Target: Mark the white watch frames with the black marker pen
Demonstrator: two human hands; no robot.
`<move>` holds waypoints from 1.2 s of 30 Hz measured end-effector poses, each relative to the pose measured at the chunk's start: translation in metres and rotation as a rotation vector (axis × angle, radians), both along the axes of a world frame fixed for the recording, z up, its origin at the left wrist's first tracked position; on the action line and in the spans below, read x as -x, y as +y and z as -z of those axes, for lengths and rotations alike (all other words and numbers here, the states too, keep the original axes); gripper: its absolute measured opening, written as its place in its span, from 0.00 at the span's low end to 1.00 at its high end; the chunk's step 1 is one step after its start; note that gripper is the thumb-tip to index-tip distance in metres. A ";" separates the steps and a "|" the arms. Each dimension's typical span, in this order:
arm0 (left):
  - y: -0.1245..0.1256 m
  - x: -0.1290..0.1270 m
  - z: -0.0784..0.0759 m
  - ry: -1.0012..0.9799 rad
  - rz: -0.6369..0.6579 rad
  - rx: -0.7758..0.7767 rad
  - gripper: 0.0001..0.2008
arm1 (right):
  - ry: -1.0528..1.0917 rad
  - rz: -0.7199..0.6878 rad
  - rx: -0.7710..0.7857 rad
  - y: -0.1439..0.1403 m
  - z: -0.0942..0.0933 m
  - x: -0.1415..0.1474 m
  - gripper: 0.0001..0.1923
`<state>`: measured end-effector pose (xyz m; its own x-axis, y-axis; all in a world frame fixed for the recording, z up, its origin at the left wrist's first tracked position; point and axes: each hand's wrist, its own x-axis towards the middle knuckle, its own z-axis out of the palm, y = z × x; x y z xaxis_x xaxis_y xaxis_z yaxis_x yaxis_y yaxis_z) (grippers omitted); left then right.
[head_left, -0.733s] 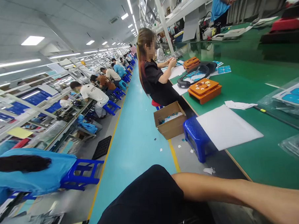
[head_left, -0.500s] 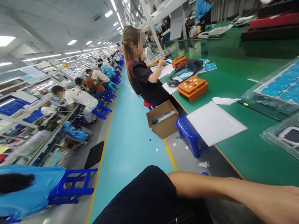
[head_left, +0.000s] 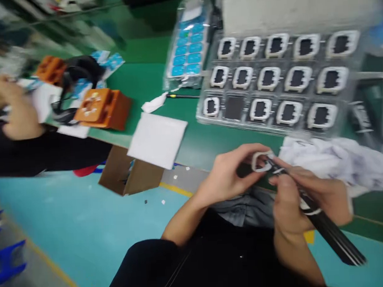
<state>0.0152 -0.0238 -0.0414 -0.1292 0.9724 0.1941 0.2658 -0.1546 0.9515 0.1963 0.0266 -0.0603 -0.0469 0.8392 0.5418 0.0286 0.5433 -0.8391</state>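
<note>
Nearest the camera, the person's two bare hands met over the lap at the worktop's front edge. The left hand had its grip closed on a small white ring-shaped part, pinched between thumb and fingertips. The right hand, at about 3 o'clock from the left, was wrapped shut round a dark slender tool, whose tip touched the ring while its long end ran off towards 5 o'clock. Motion blur hid the finer detail of the part.

Just beyond the right hand, towards 1 o'clock, a crumpled white cloth lay on the green worktop. A white sheet overhung the worktop's edge at 10 o'clock from the hands, with an open cardboard box on the floor under it.

Farther back, at 12 o'clock, a clear plastic tray held rows of white-framed parts, one pocket bare. A packet of blue pads lay beside it at 11 o'clock. An orange fixture stood at 10 o'clock, near a co-worker's arm.
</note>
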 end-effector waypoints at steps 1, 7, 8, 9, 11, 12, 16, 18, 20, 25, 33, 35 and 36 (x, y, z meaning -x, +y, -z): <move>0.000 -0.001 0.001 0.010 -0.015 -0.015 0.22 | -0.040 0.009 -0.040 -0.001 0.000 0.000 0.09; 0.002 0.000 -0.002 0.045 -0.027 -0.048 0.19 | -0.023 0.044 -0.108 -0.002 -0.010 0.012 0.14; 0.002 0.000 -0.002 0.051 -0.029 -0.062 0.19 | -0.020 0.049 -0.105 -0.002 -0.010 0.012 0.14; 0.001 0.000 -0.003 0.059 -0.033 -0.075 0.19 | -0.016 0.055 -0.105 -0.003 -0.010 0.012 0.14; 0.000 -0.001 -0.003 0.078 -0.046 -0.087 0.20 | -0.015 0.061 -0.109 -0.004 -0.010 0.012 0.13; -0.001 -0.002 -0.003 0.090 -0.053 -0.085 0.20 | -0.017 0.064 -0.105 -0.005 -0.009 0.011 0.13; -0.002 -0.002 -0.002 0.137 -0.064 -0.076 0.20 | -0.025 0.066 -0.048 -0.006 -0.006 0.011 0.13; -0.003 -0.002 -0.002 0.153 -0.067 -0.089 0.20 | -0.044 0.069 -0.059 -0.005 -0.007 0.011 0.13; -0.003 -0.002 -0.001 0.183 -0.077 -0.096 0.19 | -0.062 0.081 -0.090 -0.004 -0.009 0.011 0.13; -0.005 -0.001 0.002 0.290 -0.094 -0.101 0.18 | -0.198 0.079 -0.205 0.000 -0.019 0.012 0.12; -0.005 -0.001 0.000 0.225 -0.099 -0.086 0.19 | -0.157 0.062 -0.136 0.002 -0.023 0.010 0.12; -0.005 0.000 0.000 0.220 -0.091 -0.072 0.18 | -0.173 0.052 -0.142 0.001 -0.023 0.009 0.12; -0.005 0.000 0.000 0.220 -0.088 -0.067 0.18 | -0.189 0.048 -0.147 0.001 -0.023 0.009 0.12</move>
<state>0.0153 -0.0289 -0.0415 -0.1607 0.9432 0.2907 0.4812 -0.1823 0.8574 0.1872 0.0277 -0.0371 -0.1215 0.7558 0.6435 0.2065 0.6533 -0.7284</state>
